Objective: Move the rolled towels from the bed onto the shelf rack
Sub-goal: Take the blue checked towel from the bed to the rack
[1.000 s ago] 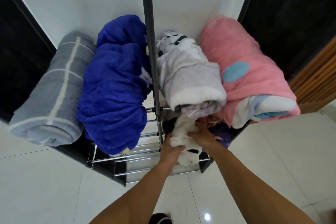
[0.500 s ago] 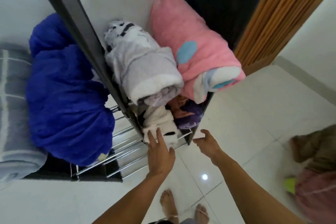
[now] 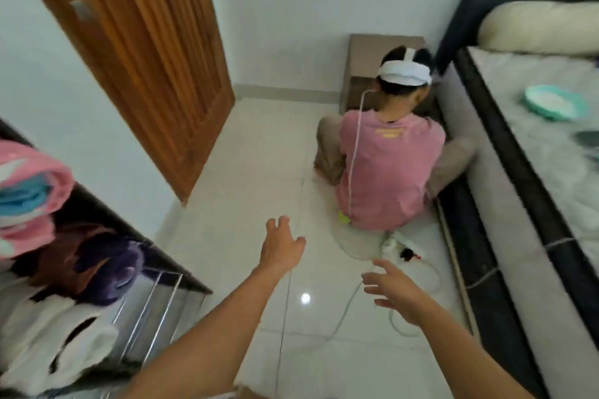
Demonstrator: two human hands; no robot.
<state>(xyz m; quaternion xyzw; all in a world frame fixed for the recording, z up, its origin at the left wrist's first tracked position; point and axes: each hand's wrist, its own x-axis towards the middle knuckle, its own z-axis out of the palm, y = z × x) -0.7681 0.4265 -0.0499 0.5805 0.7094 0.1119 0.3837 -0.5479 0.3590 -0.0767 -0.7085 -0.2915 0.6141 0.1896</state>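
The shelf rack (image 3: 152, 298) stands at the left edge, its metal rods showing. On it lie a pink rolled towel (image 3: 29, 191), a purple one (image 3: 107, 266) and a white one with black marks (image 3: 55, 337). My left hand (image 3: 280, 246) and my right hand (image 3: 393, 291) both hang over the white floor with fingers spread, holding nothing, well away from the rack. The bed (image 3: 531, 172) runs along the right side. On it a teal item (image 3: 554, 102) and a dark item (image 3: 588, 139) lie blurred.
A person in a pink shirt (image 3: 387, 168) sits on the floor against the bed, back turned. A power strip with cables (image 3: 395, 244) lies behind that person. A wooden door (image 3: 136, 42) stands at the left, a small cabinet (image 3: 366, 58) in the corner.
I have let go of the white towel on the lower shelf. My view has swung right from the rack toward the bed, and both hands have come away empty.
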